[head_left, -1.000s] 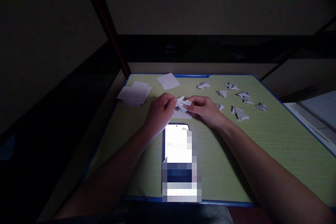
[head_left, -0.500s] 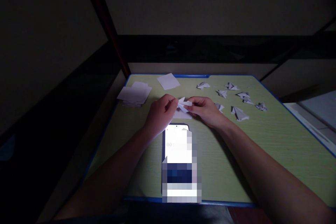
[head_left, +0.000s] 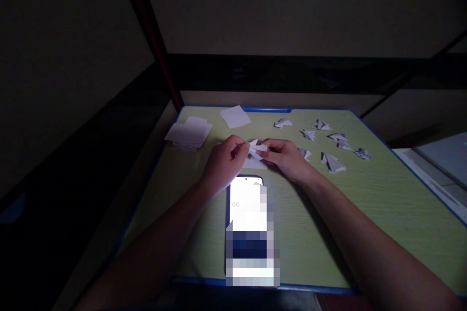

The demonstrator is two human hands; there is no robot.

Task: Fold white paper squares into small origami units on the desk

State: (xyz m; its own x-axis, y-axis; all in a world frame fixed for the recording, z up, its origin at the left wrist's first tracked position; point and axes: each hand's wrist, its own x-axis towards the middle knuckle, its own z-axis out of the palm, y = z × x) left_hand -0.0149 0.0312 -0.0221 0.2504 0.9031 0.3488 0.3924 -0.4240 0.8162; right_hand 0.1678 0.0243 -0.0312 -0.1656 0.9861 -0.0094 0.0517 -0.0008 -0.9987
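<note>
Between my hands is a small folded piece of white paper (head_left: 257, 148) with several pointed flaps. My left hand (head_left: 226, 161) pinches its left side between thumb and fingers. On the right side, my right hand (head_left: 284, 156) grips a flap with thumb and forefinger. Under the folded paper a flat white sheet (head_left: 255, 163) lies on the table, partly covered by my hands. A phone (head_left: 248, 214) with a lit screen lies just in front of my hands, part of it pixelated.
The green table (head_left: 383, 214) has a blue edge. Stacked white sheets (head_left: 189, 133) lie at the back left, a single square sheet (head_left: 235, 116) at the back. Several folded paper pieces (head_left: 332, 162) are spread on the right. A white object (head_left: 445, 160) stands beyond the right edge.
The whole view has shifted slightly, so everything sits a little lower. Both hands keep their hold on the folded paper, with hardly any movement of the fingers.
</note>
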